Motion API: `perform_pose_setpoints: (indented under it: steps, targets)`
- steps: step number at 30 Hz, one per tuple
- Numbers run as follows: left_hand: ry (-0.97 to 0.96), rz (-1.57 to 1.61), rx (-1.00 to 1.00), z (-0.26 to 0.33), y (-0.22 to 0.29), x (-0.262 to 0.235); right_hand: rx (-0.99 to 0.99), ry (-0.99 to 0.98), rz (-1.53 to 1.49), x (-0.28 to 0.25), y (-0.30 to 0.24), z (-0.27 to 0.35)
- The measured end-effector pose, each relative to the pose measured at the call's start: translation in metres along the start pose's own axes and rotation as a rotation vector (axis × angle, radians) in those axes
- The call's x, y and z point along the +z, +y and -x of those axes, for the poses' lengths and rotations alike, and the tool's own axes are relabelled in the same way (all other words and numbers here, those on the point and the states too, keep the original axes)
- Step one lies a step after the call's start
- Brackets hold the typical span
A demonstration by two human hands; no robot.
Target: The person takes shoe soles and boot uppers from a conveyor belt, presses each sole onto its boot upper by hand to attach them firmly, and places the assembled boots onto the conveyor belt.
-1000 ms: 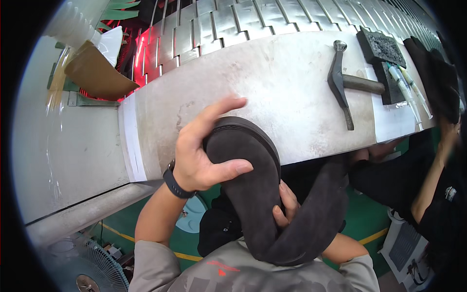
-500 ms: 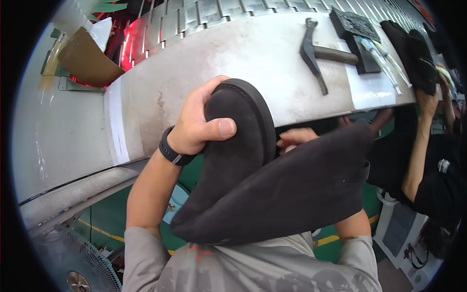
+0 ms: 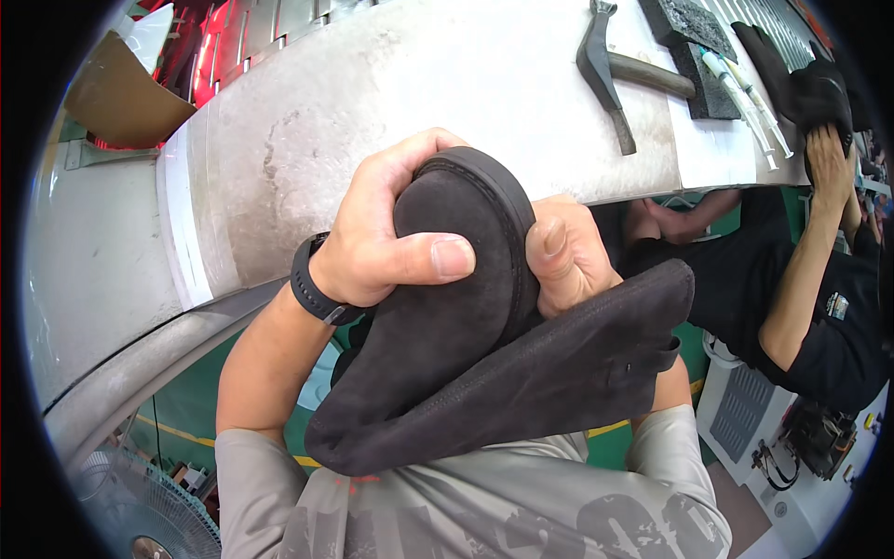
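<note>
- Pale, stained workbench (image 3: 307,121) with a curved front edge.
- White strip (image 3: 186,224) across its left part.
- Hammer (image 3: 601,79), dark-headed, lying right of centre.
- To its right: white sheet (image 3: 717,154), rough black blocks (image 3: 691,26), slim syringes (image 3: 742,110).

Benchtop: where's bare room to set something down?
Widest bare patch: the whitish benchtop between the white strip on its left and the hammer, beyond the dark suede boot. Crowded: the right end, with hammer, two black blocks, syringes and a white sheet.
</note>
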State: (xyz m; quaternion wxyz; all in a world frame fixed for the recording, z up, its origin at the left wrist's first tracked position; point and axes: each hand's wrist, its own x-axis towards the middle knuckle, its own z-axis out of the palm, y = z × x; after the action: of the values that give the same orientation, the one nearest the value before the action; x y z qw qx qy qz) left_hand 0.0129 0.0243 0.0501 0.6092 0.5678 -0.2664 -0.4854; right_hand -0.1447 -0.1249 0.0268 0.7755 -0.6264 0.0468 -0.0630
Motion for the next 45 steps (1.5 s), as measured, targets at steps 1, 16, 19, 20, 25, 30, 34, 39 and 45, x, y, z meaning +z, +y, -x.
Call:
perform_pose_setpoints:
  steps: [1,16,19,20,25,30,34,39,45]
  targets:
    - [0.0,0.003,-0.004,0.0,-0.002,-0.001,0.005,0.001,-0.002,0.001,0.0,0.0]
    - [-0.098,-0.094,0.135,-0.003,-0.004,-0.001,-0.086,0.027,0.673,-0.011,-0.033,0.006]
    - [-0.102,-0.105,0.084,0.0,-0.003,-0.003,0.051,0.047,0.395,-0.001,-0.04,0.003]
    - [-0.083,-0.12,0.024,-0.001,-0.002,-0.001,0.108,0.124,0.256,0.001,-0.041,0.003]
    - [-0.114,-0.109,0.174,0.001,-0.006,-0.003,0.176,-0.049,0.371,-0.009,-0.049,-0.022]
    - [-0.104,-0.117,0.174,-0.002,-0.011,-0.006,0.146,-0.112,0.221,-0.01,-0.046,-0.027]
    - [-0.097,-0.08,0.166,0.002,-0.014,-0.005,0.196,-0.099,0.152,-0.006,-0.044,-0.023]
    - [-0.123,-0.111,0.197,0.002,-0.02,-0.009,0.215,-0.135,0.147,-0.01,-0.04,-0.024]
    - [-0.138,-0.176,0.259,0.0,-0.018,-0.008,0.318,-0.124,0.256,-0.009,-0.054,-0.026]
